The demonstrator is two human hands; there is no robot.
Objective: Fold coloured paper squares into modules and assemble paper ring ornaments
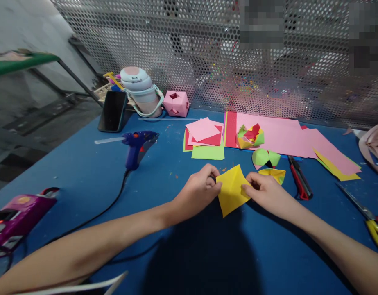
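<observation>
A small square of yellow paper point(233, 192) with a crease down its middle is held up over the blue table, turned so that one corner points down. My left hand point(202, 184) pinches its left corner between thumb and fingers. On the opposite side, my right hand point(265, 190) grips the right corner the same way. Just beyond my right hand lie a folded yellow paper piece point(277, 176) and a green folded piece point(262, 157). Farther back sits a multicoloured folded paper ring point(251, 136).
Stacked paper squares point(204, 135) and pink sheets point(275, 135) lie at the back. A blue glue gun point(136, 145) with its cord, a phone point(113, 111), a bottle point(142, 90) and a pink paper ball point(176, 103) stand left. A red cutter point(300, 180) and scissors point(365, 213) lie right.
</observation>
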